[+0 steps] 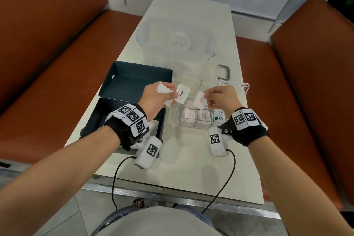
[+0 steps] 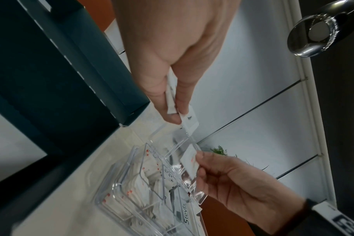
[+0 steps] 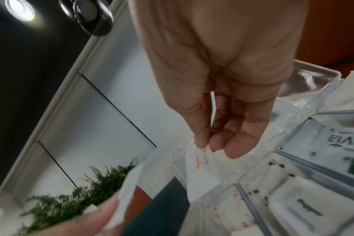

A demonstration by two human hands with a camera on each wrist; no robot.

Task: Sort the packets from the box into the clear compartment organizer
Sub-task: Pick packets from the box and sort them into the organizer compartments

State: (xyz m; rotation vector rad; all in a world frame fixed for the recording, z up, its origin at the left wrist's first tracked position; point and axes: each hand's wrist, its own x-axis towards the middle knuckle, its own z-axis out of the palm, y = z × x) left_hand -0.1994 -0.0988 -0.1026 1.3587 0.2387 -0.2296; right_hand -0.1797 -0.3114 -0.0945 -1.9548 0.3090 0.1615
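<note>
My left hand [image 1: 159,96] holds a small stack of white packets above the gap between box and organizer; the front one is a pepper packet [image 1: 182,94] with black lettering, pinched between thumb and finger [image 2: 189,119]. My right hand [image 1: 220,98] pinches a white packet with red lettering [image 1: 200,100] [image 3: 200,166] just over the clear compartment organizer [image 1: 193,123]. The organizer's near compartments hold red-lettered packets, pepper packets and a Stevia packet [image 1: 220,115]. The dark open box [image 1: 107,119] lies at the left, under my left wrist.
A large clear plastic container [image 1: 177,41] stands behind the organizer, with a grey handle [image 1: 225,72] to its right. The organizer's clear lid [image 1: 239,86] stands open at the back right. Brown bench seats flank the pale table [image 1: 187,166]. Camera cables hang over the near edge.
</note>
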